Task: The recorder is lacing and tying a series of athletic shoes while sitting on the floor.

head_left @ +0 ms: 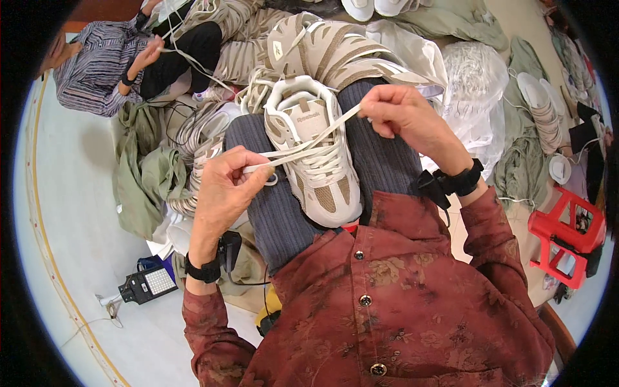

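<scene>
A beige and white sneaker (325,201) rests on my lap between my thighs, its toe toward me. Its front is laced, and the loose ends of a white shoelace (316,143) cross over the tongue. My left hand (229,184) pinches the lace to the left of the shoe, with a short loop hanging by the fingers. On the other side, higher up, my right hand (407,116) grips the other stretch of lace between thumb and fingers, pulled taut up to the right.
Long stacks of nested beige shoe pieces (322,51) lie beyond my knees. A clear plastic bag (474,97) and green cloth sacks (145,168) surround them. At far left another person (109,64) handles laces. A red plastic stool (567,235) stands right, a lamp (148,284) lower left.
</scene>
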`<state>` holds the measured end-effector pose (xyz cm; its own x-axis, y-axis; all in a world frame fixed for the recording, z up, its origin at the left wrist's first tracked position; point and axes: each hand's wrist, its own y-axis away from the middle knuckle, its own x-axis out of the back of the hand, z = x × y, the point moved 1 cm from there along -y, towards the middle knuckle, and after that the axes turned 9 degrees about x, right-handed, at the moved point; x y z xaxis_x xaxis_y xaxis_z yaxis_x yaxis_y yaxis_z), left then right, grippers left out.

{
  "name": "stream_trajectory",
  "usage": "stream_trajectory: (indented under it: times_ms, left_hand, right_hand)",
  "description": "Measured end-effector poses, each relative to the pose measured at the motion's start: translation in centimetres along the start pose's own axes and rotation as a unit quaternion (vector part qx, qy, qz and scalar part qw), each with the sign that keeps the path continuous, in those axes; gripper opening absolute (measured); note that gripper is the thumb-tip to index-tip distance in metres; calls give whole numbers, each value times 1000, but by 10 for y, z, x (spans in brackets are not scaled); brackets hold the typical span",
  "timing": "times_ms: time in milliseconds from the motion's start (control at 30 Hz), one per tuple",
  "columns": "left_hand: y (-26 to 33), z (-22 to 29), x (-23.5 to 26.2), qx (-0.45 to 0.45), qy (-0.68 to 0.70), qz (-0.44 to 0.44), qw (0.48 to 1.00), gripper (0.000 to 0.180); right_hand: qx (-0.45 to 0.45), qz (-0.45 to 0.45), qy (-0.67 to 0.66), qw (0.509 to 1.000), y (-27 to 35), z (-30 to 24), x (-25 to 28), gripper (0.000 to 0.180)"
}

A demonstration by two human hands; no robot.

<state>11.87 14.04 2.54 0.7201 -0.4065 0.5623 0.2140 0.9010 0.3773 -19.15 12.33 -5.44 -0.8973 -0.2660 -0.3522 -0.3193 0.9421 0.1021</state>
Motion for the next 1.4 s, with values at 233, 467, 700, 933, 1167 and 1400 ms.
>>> stream_trajectory:
  times_ms: [233,467,700,933,1167,1400]
  left_hand:
    - [-1,9,1,-27,-49,-96,994,13]
    - [-12,16,-22,-90,-50,-48,993,16]
    - [-23,4,-29,-91,-21,64,994,21]
    - [-19,2,-33,23,-3,42,999,16]
    - [-15,5,-31,-5,-96,38,995,15]
    - [-12,18,-29,-18,1,1,1000,20]
  right_hand:
    - [48,151,-286,945,4,7,107,8]
    - [62,293,-358,884,31,-14,263,17]
    - [142,336,-244,898,45,-31,296,10]
    - [159,172,462,855,26,-3,130,18]
    - [313,-22,385,868,13,-2,-16,16]
    - [308,-6,427,850,6,9,-29,12]
